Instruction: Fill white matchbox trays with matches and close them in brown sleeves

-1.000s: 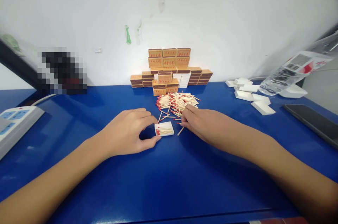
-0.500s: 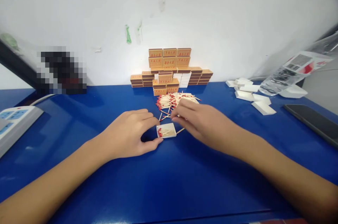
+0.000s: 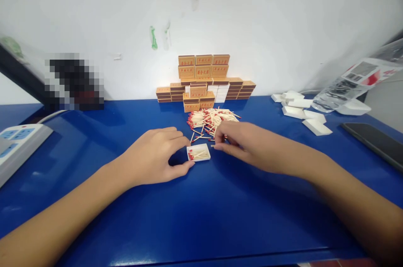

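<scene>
Pinching a matchstick [image 3: 213, 145], mostly hidden, the right hand [image 3: 239, 142] points its visible end leftward; the left hand [image 3: 161, 155] grips the matchbox tray [image 3: 203, 147], long axis running left-right.

The left forearm [image 3: 85, 197] and right forearm [image 3: 340, 189] angle inward. The left hand [image 3: 162, 155] is back-up, its thumb and forefinger curved apart. The right hand [image 3: 241, 141] curls its fingers [image 3: 226, 128] thumbward; the tips seem to meet, though partly hidden.

Matchbox tray [image 3: 204, 147] between hands [image 3: 157, 155]
</scene>
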Demonstrator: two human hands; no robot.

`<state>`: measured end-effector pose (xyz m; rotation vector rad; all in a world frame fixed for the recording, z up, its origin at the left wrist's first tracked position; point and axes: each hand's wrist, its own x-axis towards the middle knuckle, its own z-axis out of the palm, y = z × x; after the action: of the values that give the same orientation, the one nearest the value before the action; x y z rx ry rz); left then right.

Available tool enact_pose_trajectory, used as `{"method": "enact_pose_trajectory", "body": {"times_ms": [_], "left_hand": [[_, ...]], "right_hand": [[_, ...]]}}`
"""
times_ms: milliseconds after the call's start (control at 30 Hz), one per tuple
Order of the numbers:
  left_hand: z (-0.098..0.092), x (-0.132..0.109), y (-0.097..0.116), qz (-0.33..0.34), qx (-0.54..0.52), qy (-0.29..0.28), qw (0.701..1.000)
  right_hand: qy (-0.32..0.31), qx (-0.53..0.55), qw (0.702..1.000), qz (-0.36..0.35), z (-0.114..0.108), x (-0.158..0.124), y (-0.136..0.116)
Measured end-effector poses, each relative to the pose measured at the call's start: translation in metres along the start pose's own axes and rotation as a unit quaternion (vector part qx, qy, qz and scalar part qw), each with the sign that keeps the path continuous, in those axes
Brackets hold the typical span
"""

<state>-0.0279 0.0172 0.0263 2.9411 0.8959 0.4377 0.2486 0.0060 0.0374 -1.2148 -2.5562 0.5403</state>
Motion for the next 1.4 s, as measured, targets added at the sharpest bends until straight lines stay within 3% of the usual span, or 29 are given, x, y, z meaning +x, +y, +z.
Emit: {"method": "enact_pose_trajectory", "body": {"times_ms": [100,267,533,767,933,1233,1400], "left_hand": [[-0.001,0.0,0.0,0.012,0.005,0.02,1.0],[-0.002,-0.002,-0.006,-0.006,0.025,0.1,0.995],[-0.001,-0.001,-0.002,0.038,0.046,0.128,0.99],[0.0,0.0,-0.003,0.018,0.043,0.116,0.992],[0.0,-0.001,-0.002,0.03,0.051,0.13,0.99],[0.003,0.0,0.004,0.008,0.007,0.141,0.99],[0.002,-0.001,0.003,0.016,0.008,0.134,0.991]], "right_hand": [[0.05,0.007,0.999,0.005,-0.003,0.001,-0.002],[0.067,0.031,0.997,-0.03,0.0,0.002,0.002],[0.147,0.153,0.977,0.025,0.001,0.007,-0.007],[0.195,0.189,0.962,0.032,-0.002,0.005,-0.015],[0.167,0.216,0.962,0.014,0.003,0.006,-0.018],[0.179,0.042,0.98,-0.078,0.017,0.009,-0.011],[0.155,0.012,0.984,-0.086,0.015,0.007,-0.011]]}}
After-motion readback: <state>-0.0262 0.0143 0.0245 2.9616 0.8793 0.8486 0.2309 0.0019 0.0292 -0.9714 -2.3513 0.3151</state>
